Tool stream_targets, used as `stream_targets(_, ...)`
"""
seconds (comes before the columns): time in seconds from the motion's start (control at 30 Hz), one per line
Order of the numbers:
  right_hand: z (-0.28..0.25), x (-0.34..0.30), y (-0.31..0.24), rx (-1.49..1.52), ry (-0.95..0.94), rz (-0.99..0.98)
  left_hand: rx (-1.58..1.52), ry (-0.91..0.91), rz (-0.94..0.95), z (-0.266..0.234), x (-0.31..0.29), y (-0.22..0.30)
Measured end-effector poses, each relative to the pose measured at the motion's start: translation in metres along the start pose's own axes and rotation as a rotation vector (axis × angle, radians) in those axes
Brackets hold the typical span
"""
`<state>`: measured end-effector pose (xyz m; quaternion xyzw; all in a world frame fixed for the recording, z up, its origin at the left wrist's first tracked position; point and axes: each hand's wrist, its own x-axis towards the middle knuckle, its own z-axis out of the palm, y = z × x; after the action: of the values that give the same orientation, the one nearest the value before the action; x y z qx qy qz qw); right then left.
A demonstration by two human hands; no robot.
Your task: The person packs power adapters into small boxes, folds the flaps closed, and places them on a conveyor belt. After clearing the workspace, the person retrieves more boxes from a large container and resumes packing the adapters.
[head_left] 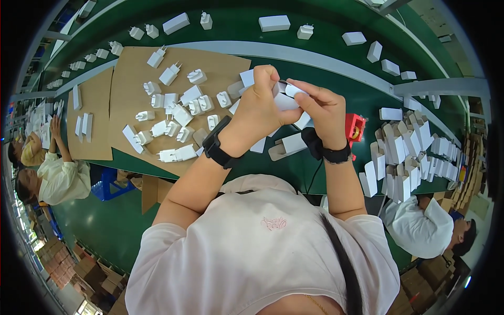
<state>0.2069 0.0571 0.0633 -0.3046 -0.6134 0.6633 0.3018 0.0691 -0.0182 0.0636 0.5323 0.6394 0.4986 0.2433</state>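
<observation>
Over the middle of the green table, my left hand [261,106] is closed around a small white box [285,101]. My right hand [326,108] pinches the rounded white flap at the same box's end. Fingers partly cover the box, and what lies inside cannot be made out. Left of my hands, many white plug chargers [180,115] lie loose on a brown cardboard sheet [126,79]. Just below the hands, an open white box [289,146] rests on the table, close to my right wrist.
A red tape dispenser [355,127] stands right of my right hand. Farther right, upright open white boxes [397,144] crowd together. Beyond a grey rail [283,51], chargers and closed boxes [274,23] sit on a green surface. Co-workers sit at left [65,181] and right [420,226].
</observation>
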Motion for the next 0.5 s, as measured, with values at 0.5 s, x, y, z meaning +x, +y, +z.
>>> stream_targets(0.5,-0.014,0.023,0.022,-0.23,-0.15,0.05,0.089,-0.076,-0.104,0.012,0.017,-0.023)
